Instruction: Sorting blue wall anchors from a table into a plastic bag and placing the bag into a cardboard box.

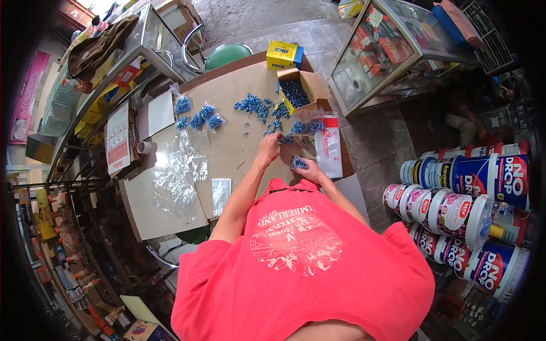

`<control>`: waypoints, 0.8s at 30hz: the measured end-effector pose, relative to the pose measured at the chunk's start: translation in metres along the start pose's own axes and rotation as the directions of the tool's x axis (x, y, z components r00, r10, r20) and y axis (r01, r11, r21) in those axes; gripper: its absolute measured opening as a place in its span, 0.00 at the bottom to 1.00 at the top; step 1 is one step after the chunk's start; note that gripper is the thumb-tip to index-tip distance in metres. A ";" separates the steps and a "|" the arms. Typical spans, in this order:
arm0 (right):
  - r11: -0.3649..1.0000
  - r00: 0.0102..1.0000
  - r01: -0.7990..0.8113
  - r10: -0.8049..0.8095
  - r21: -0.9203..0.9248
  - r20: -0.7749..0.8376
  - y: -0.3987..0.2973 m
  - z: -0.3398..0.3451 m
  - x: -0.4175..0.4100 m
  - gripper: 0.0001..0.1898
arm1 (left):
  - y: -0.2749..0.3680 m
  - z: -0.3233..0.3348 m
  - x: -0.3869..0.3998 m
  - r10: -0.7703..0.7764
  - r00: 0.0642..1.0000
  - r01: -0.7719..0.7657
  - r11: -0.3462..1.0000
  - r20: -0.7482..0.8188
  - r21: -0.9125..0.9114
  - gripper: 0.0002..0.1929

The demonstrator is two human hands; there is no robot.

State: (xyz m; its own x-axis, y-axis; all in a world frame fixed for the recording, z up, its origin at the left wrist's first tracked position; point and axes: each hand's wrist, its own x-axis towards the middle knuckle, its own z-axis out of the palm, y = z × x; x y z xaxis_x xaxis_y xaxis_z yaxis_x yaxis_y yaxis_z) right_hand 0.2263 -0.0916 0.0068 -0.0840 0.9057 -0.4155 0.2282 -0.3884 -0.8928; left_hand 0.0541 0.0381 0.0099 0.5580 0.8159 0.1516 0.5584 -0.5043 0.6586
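Note:
My left hand (269, 148) reaches over the table, its fingertips at a few small blue fasteners (287, 139); whether it grips any cannot be told. My right hand (311, 171), nearer my body, holds a small clear bag of blue fasteners (299, 162). Beyond the hands, an open cardboard box (316, 87) is filled with the same fasteners, beside a loose pile (252, 105). Filled clear bags (305, 126) lie just past my hands, and several more filled bags (204, 116) sit further left. Flat clear plastic bags (179, 177) are spread on the table's left part.
The table (230, 157) also bears a yellow and blue box (283, 55), a white and red plastic pack (329, 147) and a stack of small clear bags (222, 196). Glass display cases (375, 55) stand beyond; paint buckets (458, 213) are stacked at right. A green stool (228, 56) is across the table.

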 end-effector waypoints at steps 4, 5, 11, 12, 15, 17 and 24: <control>1.000 1.000 0.011 -0.011 -0.019 -0.006 -0.004 0.005 -0.004 0.20 | -0.007 0.004 -0.006 -0.062 0.996 0.059 0.997 0.061 0.050 0.11; 1.000 1.000 -0.001 0.001 -0.023 0.002 -0.006 0.007 -0.004 0.20 | -0.008 0.004 -0.008 -0.051 0.997 0.048 0.997 0.049 0.059 0.11; 0.999 0.999 0.043 -0.043 -0.009 -0.018 0.005 0.003 -0.004 0.18 | -0.002 0.012 -0.012 -0.003 1.000 0.000 0.985 0.017 0.173 0.12; 1.000 1.000 0.027 -0.027 0.009 0.005 0.005 0.003 -0.003 0.18 | -0.002 0.012 -0.014 -0.026 0.999 0.022 0.987 0.023 0.162 0.12; 0.999 0.999 0.034 -0.034 -0.007 0.008 0.001 0.004 -0.002 0.17 | 0.003 0.011 -0.018 -0.101 0.995 0.101 0.995 0.019 0.015 0.13; 0.996 0.996 0.085 -0.085 -0.021 -0.013 0.002 0.006 0.000 0.17 | 0.010 0.013 -0.019 -0.146 0.989 0.146 0.981 0.013 -0.125 0.14; 0.996 0.996 0.084 -0.084 0.000 0.040 0.015 0.006 0.002 0.12 | 0.061 -0.007 -0.021 0.089 0.973 0.053 0.809 0.212 -0.585 0.14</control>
State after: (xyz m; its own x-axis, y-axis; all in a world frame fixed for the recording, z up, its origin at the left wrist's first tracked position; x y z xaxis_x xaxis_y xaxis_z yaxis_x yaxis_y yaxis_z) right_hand 0.2239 -0.0963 -0.0083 -0.1421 0.9276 -0.3454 0.2207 -0.3105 -0.9246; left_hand 0.0723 -0.0080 0.0516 0.7228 0.6892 0.0502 0.1221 -0.1988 0.9724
